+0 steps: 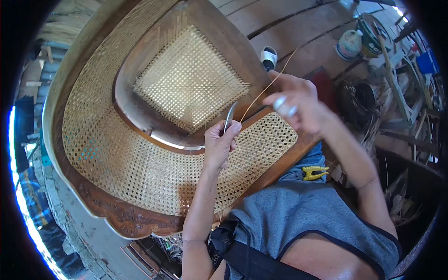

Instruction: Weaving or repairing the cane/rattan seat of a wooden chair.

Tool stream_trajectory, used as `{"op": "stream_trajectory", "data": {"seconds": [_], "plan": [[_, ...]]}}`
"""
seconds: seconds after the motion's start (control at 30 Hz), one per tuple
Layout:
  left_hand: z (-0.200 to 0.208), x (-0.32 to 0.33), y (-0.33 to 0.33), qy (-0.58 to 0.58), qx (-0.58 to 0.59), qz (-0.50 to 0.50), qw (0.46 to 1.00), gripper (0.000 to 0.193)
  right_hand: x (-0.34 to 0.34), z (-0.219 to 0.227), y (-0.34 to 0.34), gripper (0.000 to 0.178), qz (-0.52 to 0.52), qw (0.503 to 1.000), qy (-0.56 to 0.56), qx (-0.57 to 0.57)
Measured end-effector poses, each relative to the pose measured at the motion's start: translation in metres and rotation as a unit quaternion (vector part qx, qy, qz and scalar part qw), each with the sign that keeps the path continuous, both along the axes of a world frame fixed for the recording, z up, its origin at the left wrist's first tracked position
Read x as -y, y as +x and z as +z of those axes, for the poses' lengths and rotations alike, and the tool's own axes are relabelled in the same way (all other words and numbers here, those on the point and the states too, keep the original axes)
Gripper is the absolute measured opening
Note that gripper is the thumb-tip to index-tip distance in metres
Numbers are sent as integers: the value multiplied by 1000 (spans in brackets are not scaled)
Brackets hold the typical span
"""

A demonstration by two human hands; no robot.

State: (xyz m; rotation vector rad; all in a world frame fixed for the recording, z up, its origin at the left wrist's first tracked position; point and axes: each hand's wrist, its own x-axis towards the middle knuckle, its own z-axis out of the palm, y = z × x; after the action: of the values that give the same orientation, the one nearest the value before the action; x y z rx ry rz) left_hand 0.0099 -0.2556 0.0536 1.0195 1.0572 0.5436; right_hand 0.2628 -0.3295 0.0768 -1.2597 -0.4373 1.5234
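My left hand point(221, 141) is closed above the chair's curved cane panel, with a thin, curved metal blade point(230, 115) sticking up from its fingers. A long cane strand point(256, 100) also runs up from this pinch, past my right hand to a free end. My right hand point(301, 103) is smeared by motion beside the strand, a white wrapping on one finger; whether it touches the strand cannot be made out. Under both hands lies a carved wooden chair with a woven cane seat point(186, 77) and a woven cane back point(140, 165). Loose cane ends stick out at the seat's edge.
A yellow spring clamp point(315, 173) sits at my jeans. On the plank floor stand a white plastic jug point(349, 45), a dark green tub point(374, 32) and a white-and-black object point(269, 58). Sticks and dry fibres point(371, 112) are heaped at the right.
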Motion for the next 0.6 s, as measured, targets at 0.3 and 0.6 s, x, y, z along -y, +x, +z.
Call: {"op": "stream_trajectory", "data": {"seconds": [0.3, 0.6], "plan": [[10, 18, 6, -62, -31, -77, 995, 16, -7, -35, -22, 19, 33, 987, 66, -141], [32, 47, -7, 23, -74, -102, 992, 17, -23, -65, -33, 18, -31, 981, 116, 154]]}}
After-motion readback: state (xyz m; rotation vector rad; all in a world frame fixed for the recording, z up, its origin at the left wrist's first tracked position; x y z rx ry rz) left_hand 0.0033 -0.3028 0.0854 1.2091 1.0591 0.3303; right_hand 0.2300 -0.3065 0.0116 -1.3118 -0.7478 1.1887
